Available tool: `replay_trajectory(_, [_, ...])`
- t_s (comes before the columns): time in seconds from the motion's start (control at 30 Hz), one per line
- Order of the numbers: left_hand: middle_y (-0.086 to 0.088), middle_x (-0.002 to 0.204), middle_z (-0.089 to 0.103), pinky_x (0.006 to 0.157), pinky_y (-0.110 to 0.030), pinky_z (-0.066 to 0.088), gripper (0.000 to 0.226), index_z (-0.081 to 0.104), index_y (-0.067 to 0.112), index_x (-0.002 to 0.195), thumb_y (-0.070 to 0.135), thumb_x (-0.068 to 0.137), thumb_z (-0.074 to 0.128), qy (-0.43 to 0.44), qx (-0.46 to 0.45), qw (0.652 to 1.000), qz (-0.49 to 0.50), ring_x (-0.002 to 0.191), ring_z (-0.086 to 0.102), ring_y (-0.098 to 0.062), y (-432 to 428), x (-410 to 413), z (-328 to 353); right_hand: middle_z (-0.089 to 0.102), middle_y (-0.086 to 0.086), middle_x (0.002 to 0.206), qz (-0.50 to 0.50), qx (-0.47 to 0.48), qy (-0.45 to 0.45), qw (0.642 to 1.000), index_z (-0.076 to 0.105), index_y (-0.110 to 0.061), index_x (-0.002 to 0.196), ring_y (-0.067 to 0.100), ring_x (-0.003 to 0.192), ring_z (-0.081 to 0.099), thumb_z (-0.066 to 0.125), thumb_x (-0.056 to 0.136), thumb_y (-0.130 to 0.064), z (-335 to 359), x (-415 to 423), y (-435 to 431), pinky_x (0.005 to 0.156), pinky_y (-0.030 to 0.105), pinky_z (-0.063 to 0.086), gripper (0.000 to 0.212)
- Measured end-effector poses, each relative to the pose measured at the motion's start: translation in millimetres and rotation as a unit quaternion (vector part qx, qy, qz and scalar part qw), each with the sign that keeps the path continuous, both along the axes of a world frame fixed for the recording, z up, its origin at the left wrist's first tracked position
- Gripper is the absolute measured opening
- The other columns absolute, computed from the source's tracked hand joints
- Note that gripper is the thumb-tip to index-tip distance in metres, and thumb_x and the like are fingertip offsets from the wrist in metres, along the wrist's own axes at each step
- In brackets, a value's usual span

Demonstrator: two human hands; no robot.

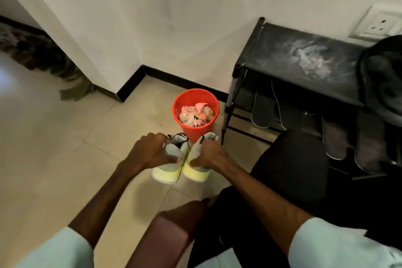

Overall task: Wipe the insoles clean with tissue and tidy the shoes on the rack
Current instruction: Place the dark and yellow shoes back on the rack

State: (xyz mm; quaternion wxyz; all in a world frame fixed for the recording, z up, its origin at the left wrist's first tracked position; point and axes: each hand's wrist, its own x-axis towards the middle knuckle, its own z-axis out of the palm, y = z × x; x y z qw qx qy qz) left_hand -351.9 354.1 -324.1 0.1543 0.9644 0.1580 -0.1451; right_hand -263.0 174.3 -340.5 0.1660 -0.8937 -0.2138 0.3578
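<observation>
Left hand (152,154): our fingers curl over the left shoe (168,173) — thumb on its inner side.
Right hand (210,156): grips the right shoe (196,173) likewise.
Shoes: touching, on the floor (65,159) before the bin (195,98).
Rack (304,59): right of bin — insoles (261,113) on lower shelf.

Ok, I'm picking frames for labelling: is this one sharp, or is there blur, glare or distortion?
Head view: soft throughout, left hand and right hand slightly smeared on the shoes; wide lens bows wall edges; glare on the floor far left; shoe rack shelves murky.
</observation>
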Motion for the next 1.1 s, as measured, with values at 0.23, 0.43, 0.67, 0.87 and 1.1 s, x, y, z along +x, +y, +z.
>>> replay_trajectory(0.23, [0.013,0.08,0.071,0.061,-0.029,0.053,0.066,0.075,0.035,0.099,0.083,0.053,0.074,-0.112,0.057,0.992,0.008,0.069,0.063,-0.007,-18.9,-21.1,135.6,0.062,0.008,0.1,0.034,0.112,-0.119,0.986,0.061,-0.007,0.11,0.029,0.1,0.065,0.087,0.071,-0.042,111.7,-17.2,-22.6,0.064,0.03,0.039,0.058])
replay_trajectory(0.43, [0.002,0.08,0.074,0.062,-0.033,0.052,0.055,0.076,0.025,0.099,0.069,0.066,0.08,-0.213,0.139,0.967,0.02,0.074,0.067,-0.019,-40.1,-37.9,226.6,0.066,0.009,0.115,0.026,0.191,-0.201,0.96,0.063,-0.012,0.117,0.029,0.103,0.062,0.087,0.071,-0.039,203.9,-28.6,-38.8,0.075,0.034,0.051,0.058])
replay_trajectory(0.67, [-0.002,0.074,0.07,0.059,-0.033,0.04,0.046,0.068,0.025,0.085,0.068,0.071,0.076,-0.37,0.19,0.909,0.028,0.074,0.065,-0.031,-78.8,-26.0,272.4,0.07,0.005,0.094,-0.059,0.274,-0.309,0.909,0.065,-0.018,0.092,0.03,0.089,0.066,0.081,0.07,-0.028,262.8,-19.9,-64.3,0.075,0.037,0.055,0.029])
replay_trajectory(0.87, [0.0,0.071,0.071,0.055,-0.03,0.035,0.044,0.069,0.026,0.087,0.068,0.074,0.074,-0.474,0.147,0.868,-0.008,0.067,0.067,-0.028,-120.3,14.3,279.0,0.07,0.0,0.088,-0.136,0.292,-0.362,0.875,0.062,-0.02,0.091,0.027,0.083,0.067,0.077,0.07,-0.016,285.4,7.0,-108.9,0.066,0.034,0.055,0.026])
replay_trajectory(1.1, [0.007,0.071,0.069,0.056,-0.033,0.049,0.05,0.065,0.028,0.093,0.076,0.077,0.062,-0.521,0.062,0.849,-0.066,0.064,0.066,-0.017,-179.8,88.1,265.6,0.07,0.001,0.103,-0.227,0.245,-0.429,0.839,0.063,-0.025,0.112,0.029,0.097,0.066,0.071,0.077,-0.017,282.5,47.5,-176.8,0.079,0.036,0.053,0.037])
